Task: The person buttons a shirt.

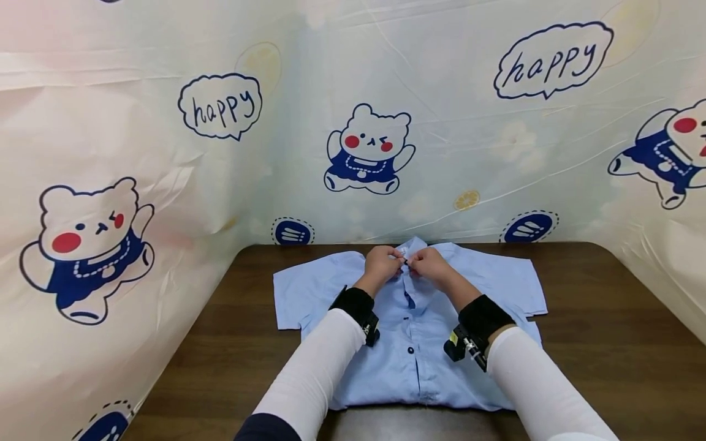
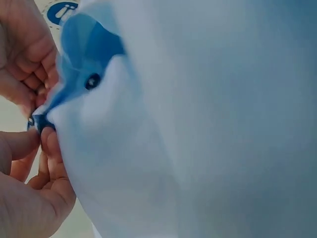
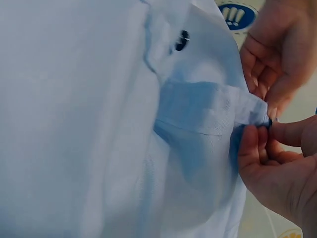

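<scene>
Shirt, light blue, short-sleeved: front up on the table, hem at the near edge, presumably so its opening faces the person. Lower button, dark: on the front, toward the hem. Left hand and right hand: fingertips pinching the opening near the collar, one from each side, likely to steady cloth and upper button together. Collar: by the far edge. Printed backdrop: beyond.

One shirt, one table, two wristbands and two speech bubbles show.
</scene>
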Demonstrator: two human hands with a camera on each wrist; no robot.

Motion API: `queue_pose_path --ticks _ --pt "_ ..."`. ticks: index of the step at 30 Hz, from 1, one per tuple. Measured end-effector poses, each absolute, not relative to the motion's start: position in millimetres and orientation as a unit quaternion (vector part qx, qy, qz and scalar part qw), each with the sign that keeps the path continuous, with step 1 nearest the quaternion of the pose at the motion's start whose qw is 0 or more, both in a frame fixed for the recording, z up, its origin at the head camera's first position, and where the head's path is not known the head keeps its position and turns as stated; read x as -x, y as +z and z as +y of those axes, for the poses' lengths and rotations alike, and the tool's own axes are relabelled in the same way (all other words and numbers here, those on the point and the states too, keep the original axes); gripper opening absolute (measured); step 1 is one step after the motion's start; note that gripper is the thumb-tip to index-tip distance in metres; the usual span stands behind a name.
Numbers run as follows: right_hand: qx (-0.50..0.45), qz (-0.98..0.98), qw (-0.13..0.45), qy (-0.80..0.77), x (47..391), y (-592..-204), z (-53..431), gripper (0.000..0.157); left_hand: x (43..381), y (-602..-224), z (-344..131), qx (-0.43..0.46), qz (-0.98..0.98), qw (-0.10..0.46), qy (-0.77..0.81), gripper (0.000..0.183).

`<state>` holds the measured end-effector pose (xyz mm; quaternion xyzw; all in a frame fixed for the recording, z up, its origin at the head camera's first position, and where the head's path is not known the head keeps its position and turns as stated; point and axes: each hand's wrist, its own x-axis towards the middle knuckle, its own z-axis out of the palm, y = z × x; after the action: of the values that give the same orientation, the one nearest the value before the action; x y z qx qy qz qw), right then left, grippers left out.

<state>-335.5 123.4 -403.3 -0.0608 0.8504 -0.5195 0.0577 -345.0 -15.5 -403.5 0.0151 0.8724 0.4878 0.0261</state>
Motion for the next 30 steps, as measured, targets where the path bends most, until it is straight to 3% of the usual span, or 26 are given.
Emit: queue_pose_path --ticks 6,12,16,19,23,27,30 --pt "0.044 0.831 0.089 -0.548 336.8 -407.0 126.5 0.022 345.0 -408.9 -18.1 -0.032 0.896 0.008 0.443 0.008" --pt "0.057 0.873 0.039 -0.484 334.6 -411.6 131.8 0.019 345.7 -411.4 -36.6 -0.102 0.914 0.011 0.392 0.015" --pt "0.082 0.921 -0.009 -0.382 336.2 -407.7 159.2 0.021 347.6 -404.5 -63.0 -0.136 0.957 -0.012 0.257 0.020" --pt "0.091 0.956 -0.009 -0.278 337.4 -404.6 185.9 0.028 348.3 -403.5 -83.9 -0.128 0.979 -0.001 0.161 0.022" --pt "0.104 0.978 0.076 -0.164 333.5 -403.4 212.1 0.044 347.4 -408.9 -106.1 -0.119 0.986 0.062 0.102 0.040" --pt "0.074 0.969 0.194 -0.132 327.5 -407.1 223.7 0.067 345.5 -417.0 -120.1 -0.122 0.981 0.133 0.075 0.072" --pt "0.031 0.962 0.238 -0.132 324.8 -412.6 225.5 0.081 343.9 -421.3 -126.1 -0.098 0.981 0.157 0.061 0.094"
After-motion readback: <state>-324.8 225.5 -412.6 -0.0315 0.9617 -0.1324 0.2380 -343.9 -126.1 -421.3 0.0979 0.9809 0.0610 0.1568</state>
